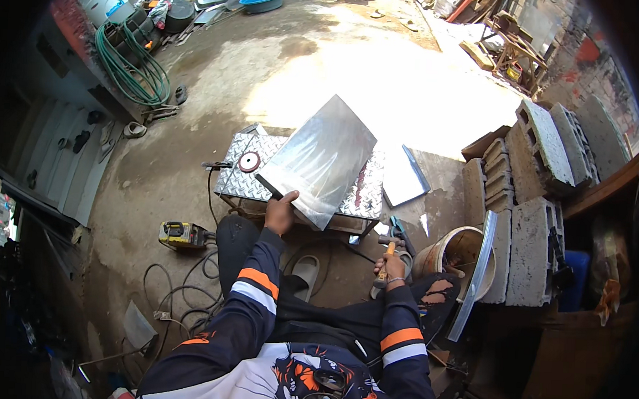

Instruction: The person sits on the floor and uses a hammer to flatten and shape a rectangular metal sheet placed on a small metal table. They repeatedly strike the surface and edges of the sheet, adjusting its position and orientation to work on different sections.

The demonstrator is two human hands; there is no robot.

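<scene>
My left hand (280, 213) is closed on the near edge of a shiny metal sheet (328, 153), close to its dark folded lip. The sheet lies tilted across a low table topped with diamond-plate metal (245, 185). In my right hand (393, 267) is a hammer (390, 249) with a wooden handle, fingers wrapped round it, head up, beside my right knee. A round reddish-brown disc with a white centre (248, 161) rests on the table's left part, and a dark clamp (218, 166) grips its left edge.
A yellow welding machine (182, 234) with black cables stands left of my leg. To the right are a bucket (442, 251) with a bent metal strip (473, 277) against it, and stacked concrete blocks (532, 237). Another metal sheet (404, 178) lies right of the table.
</scene>
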